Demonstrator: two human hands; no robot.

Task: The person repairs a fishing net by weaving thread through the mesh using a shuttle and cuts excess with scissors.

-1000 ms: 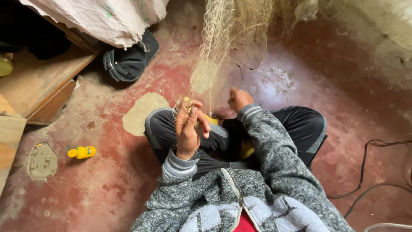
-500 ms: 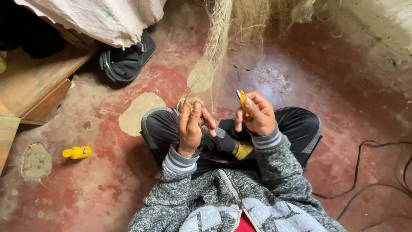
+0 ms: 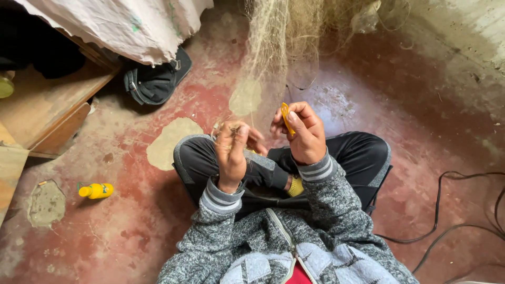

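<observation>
Seated cross-legged on a worn red floor (image 3: 158, 226), I work a fine fishing net (image 3: 273, 47) that hangs from the far wall down toward my lap. My right hand (image 3: 302, 134) pinches a small yellow netting needle (image 3: 284, 117) between thumb and fingers, held upright just right of the net's hanging strands. My left hand (image 3: 231, 152) is curled, its fingertips pinched on a bunch of mesh at knee height; the two hands sit close, barely apart.

The thread is nearly invisible against the floor, so I judge the chief risk to be a snag: a finger or the needle tip catching a neighbouring strand and pulling the mesh askew. Too hard a tug could also slip the bunch out of the left pinch.

Room is tight straight ahead, where the net fills the space. To the left lie a dark bag (image 3: 155, 79), a wooden platform (image 3: 47, 113) draped with pale sheeting (image 3: 121, 26), and a small yellow bottle (image 3: 96, 190) well apart from my knee. To the right, black cables (image 3: 447, 210) trail across the floor near my leg and could catch a shifting foot. The far right is closed by a pale wall (image 3: 463, 47).
</observation>
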